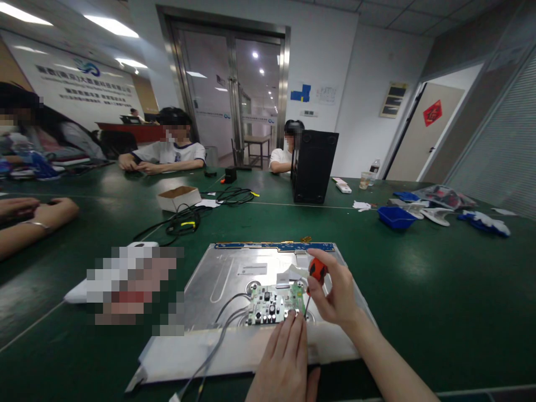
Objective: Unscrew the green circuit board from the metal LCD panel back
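A screwdriver (317, 271) with a red and black handle is pinched in my right hand (337, 293). Its thin shaft slants down to the right edge of a green circuit board (270, 301); the tip's exact contact point is too small to tell. My left hand (287, 352) lies with fingers stretched out, the fingertips resting on the board's lower right edge. Under the board is a silver metal display panel (221, 279) with a blue strip (259, 247) along its far edge. Grey cables (228, 329) run from the board's left side over the panel's near edge.
Left of the panel lies a white device (84, 287), partly pixelated. Farther back are black cables (182, 222), a small open box (179, 198), a black computer case (316, 166) and a blue tray (396, 218). Several people sit around the green table (439, 301).
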Motion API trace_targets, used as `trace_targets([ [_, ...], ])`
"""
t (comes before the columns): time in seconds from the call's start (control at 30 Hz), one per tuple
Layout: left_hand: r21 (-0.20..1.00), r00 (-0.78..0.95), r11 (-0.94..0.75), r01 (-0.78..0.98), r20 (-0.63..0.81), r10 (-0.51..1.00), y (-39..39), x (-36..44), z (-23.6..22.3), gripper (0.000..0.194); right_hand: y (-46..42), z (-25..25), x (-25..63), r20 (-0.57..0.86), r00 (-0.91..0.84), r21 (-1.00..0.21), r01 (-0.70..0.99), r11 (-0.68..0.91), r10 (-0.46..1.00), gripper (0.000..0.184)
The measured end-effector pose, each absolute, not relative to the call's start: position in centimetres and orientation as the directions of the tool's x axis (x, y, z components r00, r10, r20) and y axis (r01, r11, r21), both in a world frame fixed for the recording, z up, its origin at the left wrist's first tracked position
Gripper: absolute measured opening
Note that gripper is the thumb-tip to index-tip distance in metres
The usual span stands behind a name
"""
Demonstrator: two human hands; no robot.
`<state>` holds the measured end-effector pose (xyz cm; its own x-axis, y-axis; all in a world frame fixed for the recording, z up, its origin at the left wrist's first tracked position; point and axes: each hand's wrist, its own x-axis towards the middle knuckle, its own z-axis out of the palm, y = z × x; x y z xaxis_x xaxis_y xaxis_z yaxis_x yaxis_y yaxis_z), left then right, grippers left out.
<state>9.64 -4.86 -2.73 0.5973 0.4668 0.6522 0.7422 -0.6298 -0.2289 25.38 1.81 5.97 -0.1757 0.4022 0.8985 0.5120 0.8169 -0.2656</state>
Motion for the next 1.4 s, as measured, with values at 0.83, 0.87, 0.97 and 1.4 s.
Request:
trace_targets([
  [0.83,-0.178,0.63,-0.667,0.724,0.564,0.533,-5.1,9.4,-3.8,0.045,2.2,5.4,25.2,0.903,-0.134,-0.251,0.606,0.755,0.408,0.028],
  [0.87,-0.176,0.631,-0.669,0.722,0.563,0.534,-5.1,9.5,-3.8,0.045,2.2,5.4,25.2,0.901,-0.138,-0.253,0.603,0.757,0.411,0.027],
  [0.97,-0.17,0.632,-0.674,0.719,0.563,0.532,-5.1,9.5,-3.7,0.045,2.1,5.4,25.4,0.887,-0.162,-0.277,0.565,0.777,0.433,0.03],
  [1.4,-0.175,0.627,-0.665,0.726,0.566,0.536,-5.1,9.5,-3.8,0.047,2.0,5.8,25.4,0.877,-0.144,-0.313,0.552,0.773,0.458,0.034],
])
